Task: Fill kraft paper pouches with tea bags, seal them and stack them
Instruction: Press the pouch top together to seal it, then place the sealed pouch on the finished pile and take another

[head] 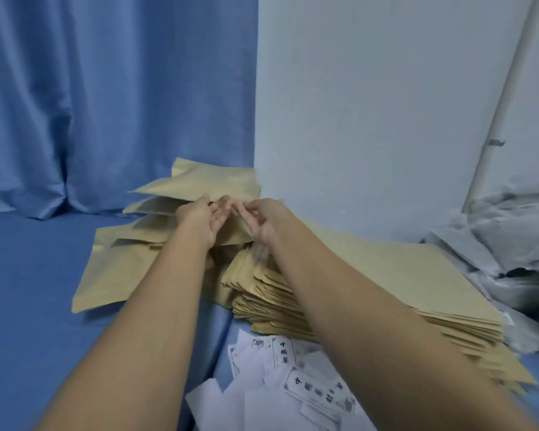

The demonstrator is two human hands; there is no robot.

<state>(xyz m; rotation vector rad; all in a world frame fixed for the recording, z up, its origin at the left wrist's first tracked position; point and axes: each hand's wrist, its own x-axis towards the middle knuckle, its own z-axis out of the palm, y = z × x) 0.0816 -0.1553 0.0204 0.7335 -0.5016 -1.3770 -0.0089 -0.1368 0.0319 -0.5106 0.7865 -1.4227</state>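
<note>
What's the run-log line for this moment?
step: stacking | left hand: fingers straight against kraft pouch | right hand: fingers curled at it, grip unclear | flat pouch stack: right | tea bags: foreground

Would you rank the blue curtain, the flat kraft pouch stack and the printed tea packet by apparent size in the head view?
1. blue curtain
2. flat kraft pouch stack
3. printed tea packet, smallest though nearest

Left hand (203,218), fingers straight, beside right hand (262,223) (fingers curled).

Pouch pile (196,181) left; flat pouch stack (386,275) right; tea bags (296,384) in front; wrapping heap (511,237) far right.
</note>
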